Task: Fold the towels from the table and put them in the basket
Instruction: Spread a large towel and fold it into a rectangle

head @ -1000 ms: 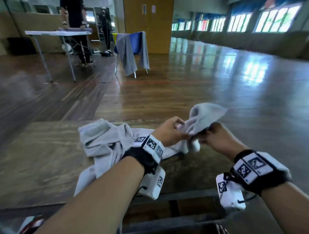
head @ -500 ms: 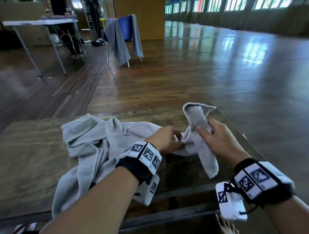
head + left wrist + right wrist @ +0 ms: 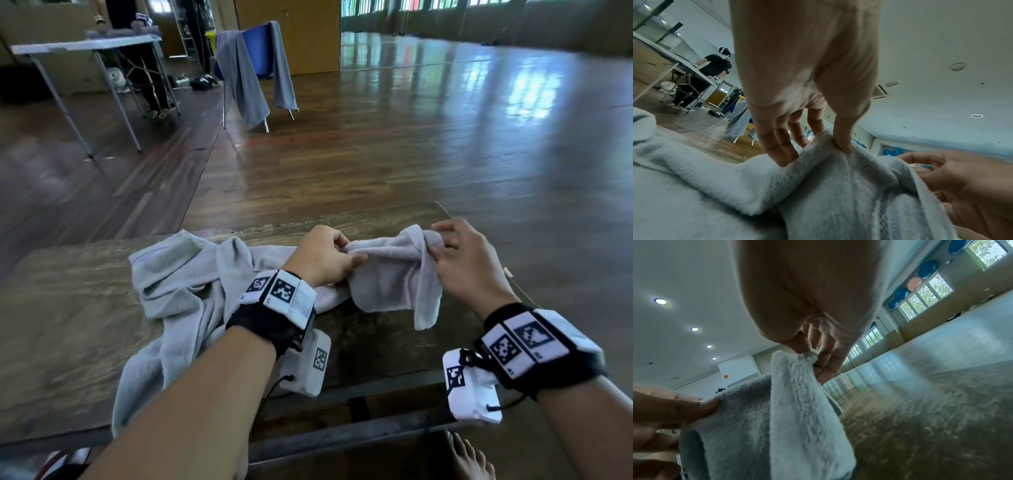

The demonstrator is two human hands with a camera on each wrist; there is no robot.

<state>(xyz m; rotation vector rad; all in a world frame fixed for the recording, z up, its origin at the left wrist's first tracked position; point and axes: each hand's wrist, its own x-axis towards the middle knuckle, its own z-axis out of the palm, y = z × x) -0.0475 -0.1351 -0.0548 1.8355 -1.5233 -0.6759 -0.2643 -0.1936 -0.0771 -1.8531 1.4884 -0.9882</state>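
Towel [image 3: 390,274] is now stretching level between my hands at the table's [image 3: 68,325] far right — no longer dangling. My left hand [image 3: 322,257] and right hand [image 3: 469,263] are each pinching a top corner — folding is starting.

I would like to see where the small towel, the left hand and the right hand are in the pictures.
small towel [image 3: 387,274], head view, on the stretched middle part.
left hand [image 3: 322,257], head view, on the back of the hand.
right hand [image 3: 469,263], head view, on the back of the hand.
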